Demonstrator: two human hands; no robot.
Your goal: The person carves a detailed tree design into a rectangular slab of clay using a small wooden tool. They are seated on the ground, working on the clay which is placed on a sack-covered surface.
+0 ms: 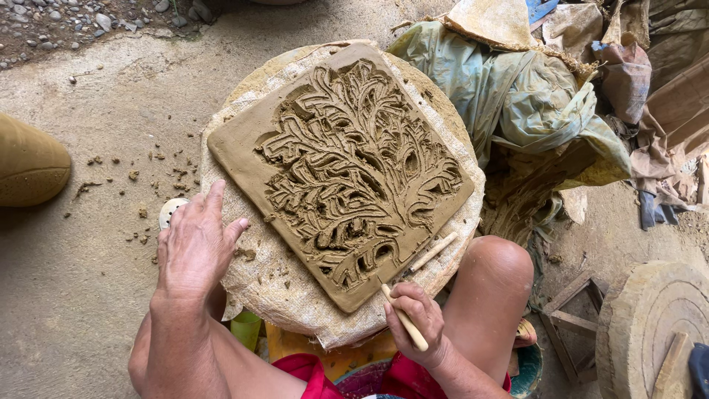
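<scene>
A square clay slab (340, 174), carved with a branching tree in relief, lay on a round stand (295, 295) covered in coarse sacking. The left hand (193, 247) rested flat on the sacking just beside the slab's lower left edge, fingers (214, 203) loosely spread, holding nothing. The right hand (415, 321) sat at the slab's lower corner, its fingers closed around a wooden stick (404, 319); a second stick (432, 253) lay on the slab's edge just above it. Clay crumbs (148, 177) were scattered over the concrete floor (88, 295) to the left, near a small white disc (171, 210) partly hidden by the left hand. A bare knee (496, 281) pressed close to the stand on the right. Crumpled plastic sheeting (517, 103) was heaped behind the stand, and a round wooden block (650, 325) stood at the lower right.
</scene>
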